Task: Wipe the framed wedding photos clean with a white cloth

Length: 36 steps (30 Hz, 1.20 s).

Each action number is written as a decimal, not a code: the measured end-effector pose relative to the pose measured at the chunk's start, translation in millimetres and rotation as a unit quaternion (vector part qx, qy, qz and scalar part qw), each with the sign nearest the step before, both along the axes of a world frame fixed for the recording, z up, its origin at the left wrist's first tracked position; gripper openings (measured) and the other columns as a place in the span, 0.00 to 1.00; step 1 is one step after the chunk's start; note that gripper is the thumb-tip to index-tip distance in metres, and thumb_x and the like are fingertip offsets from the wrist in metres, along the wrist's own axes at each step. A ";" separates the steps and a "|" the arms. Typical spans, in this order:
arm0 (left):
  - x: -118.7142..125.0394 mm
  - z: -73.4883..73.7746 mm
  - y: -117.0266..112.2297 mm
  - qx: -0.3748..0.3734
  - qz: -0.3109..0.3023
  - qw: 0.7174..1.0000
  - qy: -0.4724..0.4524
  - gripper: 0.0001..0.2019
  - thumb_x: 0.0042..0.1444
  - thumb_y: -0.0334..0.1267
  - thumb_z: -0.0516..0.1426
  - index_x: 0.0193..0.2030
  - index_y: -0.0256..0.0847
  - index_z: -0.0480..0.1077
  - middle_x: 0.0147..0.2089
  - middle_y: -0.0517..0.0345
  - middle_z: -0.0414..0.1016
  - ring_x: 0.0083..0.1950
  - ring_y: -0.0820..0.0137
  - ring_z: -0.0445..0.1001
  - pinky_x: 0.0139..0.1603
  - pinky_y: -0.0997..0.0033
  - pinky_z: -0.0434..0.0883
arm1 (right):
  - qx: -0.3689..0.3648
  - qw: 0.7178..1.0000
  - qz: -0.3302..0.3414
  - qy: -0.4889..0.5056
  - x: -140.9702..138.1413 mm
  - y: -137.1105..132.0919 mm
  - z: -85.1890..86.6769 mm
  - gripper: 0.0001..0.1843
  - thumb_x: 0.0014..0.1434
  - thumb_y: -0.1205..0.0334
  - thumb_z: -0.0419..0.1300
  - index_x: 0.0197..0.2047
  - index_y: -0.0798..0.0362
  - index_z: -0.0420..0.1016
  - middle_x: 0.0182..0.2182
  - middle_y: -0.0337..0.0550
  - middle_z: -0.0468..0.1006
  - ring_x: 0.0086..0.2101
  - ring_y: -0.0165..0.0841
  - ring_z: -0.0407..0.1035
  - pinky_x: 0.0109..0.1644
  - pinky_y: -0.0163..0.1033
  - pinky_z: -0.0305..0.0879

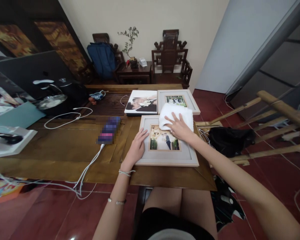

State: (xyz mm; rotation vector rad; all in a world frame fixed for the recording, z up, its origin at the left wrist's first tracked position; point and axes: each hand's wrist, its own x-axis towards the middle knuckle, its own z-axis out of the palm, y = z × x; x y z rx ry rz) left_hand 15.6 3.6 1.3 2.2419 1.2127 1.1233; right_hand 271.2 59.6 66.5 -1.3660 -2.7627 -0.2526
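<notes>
A light wooden picture frame (193,161) with a wedding photo (162,141) in its middle lies flat near the table's front edge. My left hand (137,146) rests on the frame's left side, fingers stretched out over the border. On the upper right part of the frame my right hand (178,126) holds a folded white cloth (187,115) down, its fingers spread over the fabric. The cloth covers that corner and overlaps a second picture frame (193,100) behind. Beside that second frame lies a photo panel (142,96), apparently on top of something dark.
A blurred phone (109,130) with a white cable lies left on the wooden table (65,133). Farther left are a kettle (52,100) and a teal box (25,113). A bamboo rack (272,100) with a black bag (230,141) stands right of the table.
</notes>
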 end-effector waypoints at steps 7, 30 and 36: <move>1.9 0.5 0.8 -0.001 0.008 1.000 0.009 0.23 0.57 0.22 0.45 0.57 0.38 0.67 0.62 0.46 0.67 0.69 0.63 0.54 0.68 0.47 0.55 | -0.128 0.990 0.058 -0.011 -2.6 -88.3 15.3 0.25 0.55 0.75 0.53 0.55 0.53 0.70 0.64 0.50 0.59 0.63 0.55 0.48 0.60 0.68 0.47; 1.2 3.2 0.0 -0.005 0.006 1.000 0.003 0.23 0.58 0.23 0.45 0.57 0.40 0.67 0.62 0.47 0.67 0.69 0.64 0.55 0.68 0.46 0.56 | -0.006 0.999 -0.017 -0.032 -2.7 -21.2 -2.6 0.31 0.54 0.82 0.49 0.56 0.46 0.69 0.67 0.45 0.50 0.64 0.59 0.41 0.60 0.73 0.43; 2.8 4.0 -0.9 -0.008 0.012 1.000 -0.008 0.23 0.58 0.23 0.45 0.57 0.41 0.68 0.61 0.49 0.68 0.69 0.64 0.56 0.68 0.45 0.56 | -0.160 0.986 -0.003 -0.047 -14.1 -112.2 28.9 0.34 0.50 0.82 0.52 0.57 0.45 0.69 0.66 0.48 0.55 0.60 0.64 0.52 0.55 0.71 0.55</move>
